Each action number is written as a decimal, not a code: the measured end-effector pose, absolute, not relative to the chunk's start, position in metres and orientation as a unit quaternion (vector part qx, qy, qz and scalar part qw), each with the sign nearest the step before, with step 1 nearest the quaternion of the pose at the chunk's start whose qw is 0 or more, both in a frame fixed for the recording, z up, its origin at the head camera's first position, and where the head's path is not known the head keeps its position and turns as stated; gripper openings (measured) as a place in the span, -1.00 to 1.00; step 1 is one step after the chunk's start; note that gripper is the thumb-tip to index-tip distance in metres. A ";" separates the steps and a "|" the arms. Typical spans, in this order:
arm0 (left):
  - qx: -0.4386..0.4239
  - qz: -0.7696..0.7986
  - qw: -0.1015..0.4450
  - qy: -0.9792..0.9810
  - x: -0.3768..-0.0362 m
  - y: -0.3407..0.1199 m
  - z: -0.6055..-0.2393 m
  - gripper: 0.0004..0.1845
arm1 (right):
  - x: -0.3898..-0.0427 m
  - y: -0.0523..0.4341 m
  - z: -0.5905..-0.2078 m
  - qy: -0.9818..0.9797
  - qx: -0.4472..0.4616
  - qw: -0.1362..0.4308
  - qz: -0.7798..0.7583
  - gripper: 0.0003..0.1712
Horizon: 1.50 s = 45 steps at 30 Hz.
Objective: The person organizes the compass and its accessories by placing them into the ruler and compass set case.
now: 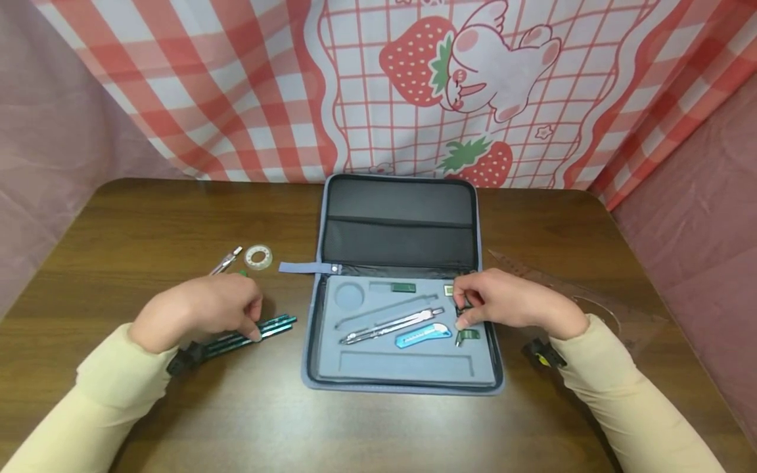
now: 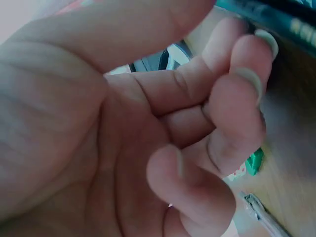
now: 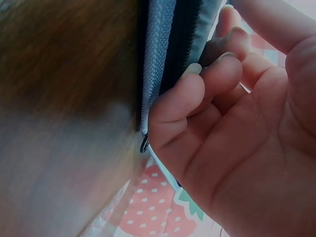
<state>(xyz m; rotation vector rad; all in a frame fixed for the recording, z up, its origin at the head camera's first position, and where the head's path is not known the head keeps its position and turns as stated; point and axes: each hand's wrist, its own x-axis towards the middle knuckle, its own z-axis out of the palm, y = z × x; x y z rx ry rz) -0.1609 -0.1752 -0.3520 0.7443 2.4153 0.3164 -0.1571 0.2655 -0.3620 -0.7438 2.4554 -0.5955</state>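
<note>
An open grey zip case [image 1: 313,328] lies in the middle of the brown table, its foam tray holding a metal compass [image 1: 390,325], a blue utility knife [image 1: 422,335] and a small green box [image 1: 403,287]. My right hand [image 1: 463,315] is at the tray's right edge and pinches a small dark green piece [image 1: 464,307]; another green piece [image 1: 470,336] lies just below it. In the right wrist view the curled fingers [image 3: 217,69] sit against the case's zip edge [image 3: 160,64]. My left hand [image 1: 253,325] has curled fingers [image 2: 242,98] on the dark green pencils [image 1: 275,325] [image 2: 276,19] left of the case.
A clear tape roll [image 1: 258,257], a metal tool [image 1: 225,261] and a small green item [image 2: 254,162] lie behind the left hand. A transparent set square [image 1: 591,299] lies right of the case. Checked and strawberry cloth hangs behind the table.
</note>
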 end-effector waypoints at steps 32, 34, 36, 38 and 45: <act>0.475 0.267 0.167 0.822 -0.146 -0.088 -0.310 -0.76 | -0.158 0.267 -0.362 0.903 -0.274 0.251 -0.215 -0.66; 0.487 0.301 0.166 0.803 -0.144 -0.070 -0.305 -0.74 | -0.159 0.268 -0.362 0.904 -0.273 0.251 -0.215 -0.66; 0.495 0.337 0.170 0.783 -0.141 -0.055 -0.304 -0.74 | -0.160 0.268 -0.362 0.904 -0.273 0.249 -0.215 -0.66; 0.501 0.356 0.172 0.770 -0.139 -0.043 -0.306 -0.75 | -0.161 0.268 -0.363 0.904 -0.275 0.247 -0.216 -0.67; 0.553 0.279 0.171 0.766 -0.135 -0.017 -0.327 -0.77 | -0.160 0.269 -0.367 0.902 -0.286 0.242 -0.217 -0.69</act>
